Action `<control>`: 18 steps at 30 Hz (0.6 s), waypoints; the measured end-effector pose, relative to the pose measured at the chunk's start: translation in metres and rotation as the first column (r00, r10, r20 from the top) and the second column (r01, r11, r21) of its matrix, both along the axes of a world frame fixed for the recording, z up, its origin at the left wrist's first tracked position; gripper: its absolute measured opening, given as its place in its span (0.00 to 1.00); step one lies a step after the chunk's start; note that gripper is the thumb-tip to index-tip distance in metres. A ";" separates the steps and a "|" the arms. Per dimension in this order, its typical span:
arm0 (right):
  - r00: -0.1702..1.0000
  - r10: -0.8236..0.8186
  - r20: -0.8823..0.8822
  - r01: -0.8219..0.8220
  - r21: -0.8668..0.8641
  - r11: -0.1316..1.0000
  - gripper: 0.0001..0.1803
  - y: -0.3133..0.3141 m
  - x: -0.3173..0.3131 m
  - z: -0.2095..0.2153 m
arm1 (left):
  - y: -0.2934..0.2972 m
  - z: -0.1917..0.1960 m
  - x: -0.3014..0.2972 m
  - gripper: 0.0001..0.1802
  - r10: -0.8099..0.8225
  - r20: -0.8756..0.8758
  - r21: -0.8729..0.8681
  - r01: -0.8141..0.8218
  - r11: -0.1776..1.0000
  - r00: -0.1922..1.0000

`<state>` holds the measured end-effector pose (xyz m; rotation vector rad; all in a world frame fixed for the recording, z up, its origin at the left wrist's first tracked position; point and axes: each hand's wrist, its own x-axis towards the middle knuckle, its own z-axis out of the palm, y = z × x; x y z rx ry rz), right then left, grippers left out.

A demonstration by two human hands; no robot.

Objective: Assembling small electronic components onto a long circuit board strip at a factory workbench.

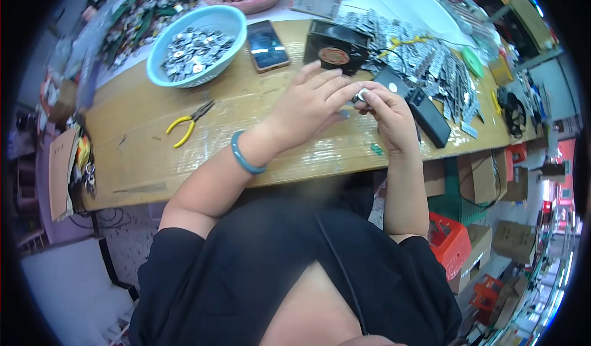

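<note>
Sm. round whitish pc., above brown surface, clamped in R grip; facing & long axis too sm. to tell. L grip adj., splayed. Farther L: yellow-handled pliers, blue plastic bowl.

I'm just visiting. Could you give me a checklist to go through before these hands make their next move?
1. Small part pinched in the right hand: ok, between thumb and fingers.
2. Left hand touching that part: cannot tell; its index finger reaches close, but contact is unclear.
3. Yellow-handled pliers clear of both hands: ok, lying to their left.
4. Blue basin upright: ok, with many small pieces inside.
5. Tabletop near the right hand free of loose bits: not ok, a small green piece lies there.
</note>
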<state>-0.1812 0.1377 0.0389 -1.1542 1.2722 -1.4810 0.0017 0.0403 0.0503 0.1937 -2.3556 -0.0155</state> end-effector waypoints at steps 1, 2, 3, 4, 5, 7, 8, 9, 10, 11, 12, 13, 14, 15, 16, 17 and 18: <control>1.000 0.020 0.006 -0.020 -0.003 1.000 0.12 -0.007 0.005 0.002 | -0.006 -0.002 0.005 0.20 0.020 0.006 -0.003 -0.020 1.000 1.000; 0.993 0.022 0.117 -0.028 0.046 0.999 0.13 -0.015 0.009 0.003 | -0.013 -0.004 0.010 0.19 0.034 0.104 0.200 -0.054 0.978 0.994; 0.974 0.014 0.225 -0.036 0.094 0.995 0.14 -0.024 0.011 0.004 | -0.022 -0.006 0.013 0.18 0.024 0.196 0.390 -0.100 0.915 0.980; 0.965 -0.049 0.259 0.029 0.078 0.997 0.14 -0.033 0.010 0.005 | -0.033 -0.013 0.015 0.13 -0.003 0.066 0.425 -0.025 0.905 0.998; 0.940 -0.157 0.302 0.138 0.084 0.987 0.14 -0.042 0.007 0.003 | -0.040 -0.017 0.017 0.13 0.006 0.066 0.417 -0.033 0.908 0.998; 0.933 -0.279 0.226 0.285 0.007 0.958 0.13 -0.053 0.003 -0.004 | -0.050 -0.025 0.018 0.10 -0.086 -0.062 0.879 0.095 0.468 0.994; 0.934 -0.277 0.226 0.284 0.002 0.959 0.13 -0.054 0.004 -0.009 | -0.054 -0.031 0.017 0.12 -0.143 -0.178 0.905 0.219 0.364 0.974; 0.949 -0.269 0.164 0.279 -0.040 0.959 0.13 -0.054 0.008 -0.014 | -0.053 -0.026 0.020 0.12 -0.145 -0.176 0.905 0.219 0.365 0.973; 0.959 -0.264 0.100 0.272 -0.082 0.959 0.13 -0.054 0.010 -0.018 | -0.051 -0.021 0.022 0.13 -0.160 -0.164 0.960 0.195 0.200 0.973; 0.958 -0.268 0.101 0.277 -0.082 0.957 0.13 -0.054 0.013 -0.020 | -0.050 -0.015 0.024 0.14 -0.176 -0.154 0.986 0.162 0.028 0.972; 0.970 -0.244 -0.007 0.241 -0.142 0.960 0.12 -0.052 0.019 -0.018 | -0.049 -0.009 0.026 0.14 -0.178 -0.156 0.986 0.162 0.023 0.972; 0.968 -0.223 -0.117 0.198 -0.197 0.960 0.12 -0.049 0.023 -0.016 | -0.048 -0.004 0.028 0.15 -0.224 -0.155 0.988 0.152 -0.034 0.962; 0.964 -0.211 -0.160 0.170 -0.236 0.957 0.12 -0.047 0.025 -0.016 | -0.047 -0.002 0.029 0.16 -0.270 -0.158 0.986 0.138 -0.090 0.950; 0.964 -0.208 -0.163 0.167 -0.236 0.957 0.12 -0.047 0.025 -0.016 | -0.048 -0.002 0.029 0.16 -0.268 -0.160 0.986 0.141 -0.090 0.950; 0.968 -0.188 -0.165 0.149 -0.221 0.964 0.12 -0.047 0.024 -0.015 | -0.048 -0.001 0.030 0.16 -0.271 -0.158 0.984 0.130 -0.119 0.949; 0.972 -0.165 -0.167 0.130 -0.206 0.970 0.12 -0.048 0.024 -0.015 | -0.048 -0.001 0.030 0.16 -0.274 -0.156 0.982 0.119 -0.147 0.949; 0.972 -0.163 -0.168 0.127 -0.204 0.971 0.12 -0.049 0.024 -0.014 | -0.049 -0.005 0.028 0.16 -0.272 -0.157 0.982 0.120 -0.148 0.949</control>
